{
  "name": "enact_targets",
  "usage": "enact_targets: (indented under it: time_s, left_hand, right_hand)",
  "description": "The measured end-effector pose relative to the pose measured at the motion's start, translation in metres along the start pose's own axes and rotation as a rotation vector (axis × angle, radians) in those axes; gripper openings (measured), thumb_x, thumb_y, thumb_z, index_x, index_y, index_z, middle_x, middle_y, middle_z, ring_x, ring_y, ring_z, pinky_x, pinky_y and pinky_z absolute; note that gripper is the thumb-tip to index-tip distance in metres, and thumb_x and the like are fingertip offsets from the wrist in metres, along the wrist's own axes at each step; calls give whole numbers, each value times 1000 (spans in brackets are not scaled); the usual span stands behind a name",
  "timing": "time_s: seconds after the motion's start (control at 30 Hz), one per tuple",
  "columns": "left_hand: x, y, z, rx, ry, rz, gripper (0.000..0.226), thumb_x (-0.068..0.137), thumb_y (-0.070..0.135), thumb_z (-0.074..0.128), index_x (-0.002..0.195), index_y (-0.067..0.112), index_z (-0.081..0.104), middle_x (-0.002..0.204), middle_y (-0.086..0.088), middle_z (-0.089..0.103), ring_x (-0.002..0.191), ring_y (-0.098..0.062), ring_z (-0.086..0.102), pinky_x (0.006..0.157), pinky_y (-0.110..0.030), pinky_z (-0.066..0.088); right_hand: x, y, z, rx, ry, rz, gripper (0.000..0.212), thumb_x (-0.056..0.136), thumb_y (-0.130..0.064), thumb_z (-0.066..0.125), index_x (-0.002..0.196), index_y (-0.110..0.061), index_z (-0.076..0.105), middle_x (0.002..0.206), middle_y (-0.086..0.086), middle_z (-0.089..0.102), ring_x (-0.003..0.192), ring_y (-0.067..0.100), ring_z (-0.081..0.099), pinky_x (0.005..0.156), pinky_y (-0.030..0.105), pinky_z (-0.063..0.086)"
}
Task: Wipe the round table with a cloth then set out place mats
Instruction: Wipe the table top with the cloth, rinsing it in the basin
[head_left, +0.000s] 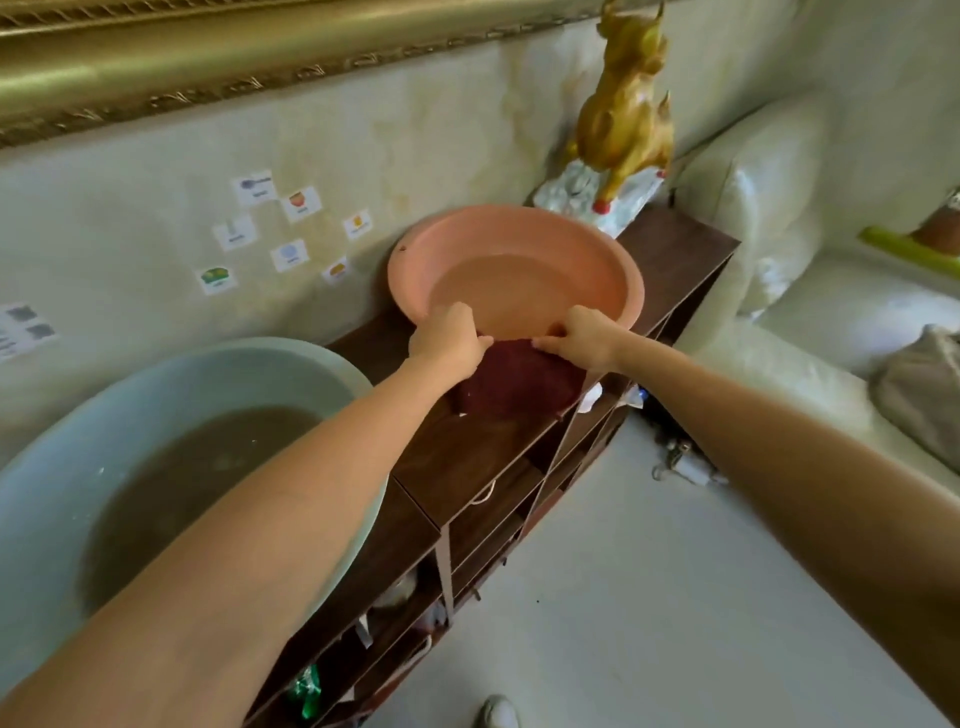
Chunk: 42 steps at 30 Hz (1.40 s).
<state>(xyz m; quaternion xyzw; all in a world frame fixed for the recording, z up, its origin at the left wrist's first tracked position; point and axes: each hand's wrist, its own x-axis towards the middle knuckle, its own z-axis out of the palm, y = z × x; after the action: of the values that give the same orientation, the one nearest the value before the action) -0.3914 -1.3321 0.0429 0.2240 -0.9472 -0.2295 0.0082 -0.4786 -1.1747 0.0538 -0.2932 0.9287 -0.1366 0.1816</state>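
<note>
Hands first: our left hand (448, 338) and right hand (582, 335) each pinch the dark red cloth (514, 384) on the brown shelf (467, 457), by the pink basin (514, 270). We should lift it evenly so nothing tips.

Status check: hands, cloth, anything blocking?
Left hand and right hand both pinch the dark red cloth at the pink basin rim. Cloth drapes over shelf. Nothing blocking.

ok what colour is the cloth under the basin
Dark maroon cloth, seen in the head view, under the peach basin.
</note>
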Motion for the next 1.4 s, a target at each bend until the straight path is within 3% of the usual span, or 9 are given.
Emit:
enact_targets:
  time_s: [0.17, 0.4, 0.57, 0.77, 0.93, 1.03, 1.13, 1.23, 1.4]
  left_hand:
    - [28, 7, -9, -206, -96, -3, 22, 92, 27, 63, 106, 11, 68, 105, -4, 66, 98, -23, 62, 81, -31, 49]
    - [72, 18, -32, -425, 112, 163, 15, 97, 23, 54, 106, 12, 57, 100, 4, 57, 100, -14, 55, 73, -11, 34]
    - [115, 26, -48, -566, 105, 124, 22, 91, 21, 63, 109, 11, 55, 108, -11, 63, 102, -27, 61, 92, -43, 49]
    - [139, 16, -24, -330, -16, 142, 17, 91, 20, 65, 106, 12, 65, 102, 1, 65, 97, -15, 60, 73, -24, 44]
    - [176, 16, -10, -365, -70, 37, 17, 91, 17, 64, 107, 11, 63, 111, -10, 66, 106, -27, 62, 92, -41, 50]
    - [183, 22, 16, -93, 1, 12, 36, 96, 15, 53, 131, 10, 51, 134, -11, 53, 123, -28, 50, 100, -35, 40]
    - [179, 24, 37, 145, -155, 130, 60, 100, 22, 43, 153, 11, 17, 160, -9, 13, 147, -28, 13, 118, -39, 17]
    - [176, 21, 49, 380, -439, 92, 71, 101, 36, 36, 153, 18, -9, 160, 1, -18, 147, -25, -17, 120, -44, -2]
    - [179, 31, 66, 363, -617, -96, 74, 100, 45, 30, 150, 23, -20, 155, 4, -30, 144, -22, -26, 118, -44, -12]
  right_hand:
    - [17, 8, -12, 128, -41, -165, 23, 97, -15, 53, 83, -18, 35, 78, -6, 42, 71, 12, 41, 65, 29, 26]
    - [49, 4, -49, 356, 278, -161, 16, 92, -4, 54, 104, -5, 44, 94, 6, 55, 87, 19, 53, 73, 23, 44]
    - [79, -2, -69, 291, 435, -190, 21, 88, 4, 48, 108, 1, 49, 103, 17, 59, 96, 27, 54, 83, 36, 41]
    - [106, 18, -57, 285, 288, -222, 18, 81, 7, 53, 90, -8, 59, 95, 2, 64, 91, 22, 60, 79, 32, 45]
    - [143, 43, -68, 216, 212, -205, 23, 88, -2, 58, 110, -5, 61, 108, 5, 64, 101, 20, 60, 77, 15, 42]
    - [167, 52, -49, -66, 145, -150, 47, 93, -17, 55, 137, -9, 43, 138, 12, 48, 127, 33, 45, 102, 39, 38]
    - [181, 53, -28, -228, -61, -224, 70, 100, -37, 44, 155, -14, 8, 162, 10, 2, 148, 32, 5, 118, 46, 11]
    - [194, 59, -8, -392, -252, -270, 74, 101, -52, 28, 153, -19, -13, 159, 6, -22, 147, 24, -19, 118, 46, -9]
    - [209, 81, 9, -453, -364, -339, 73, 100, -57, 19, 151, -22, -21, 158, 5, -27, 146, 21, -23, 116, 42, -17]
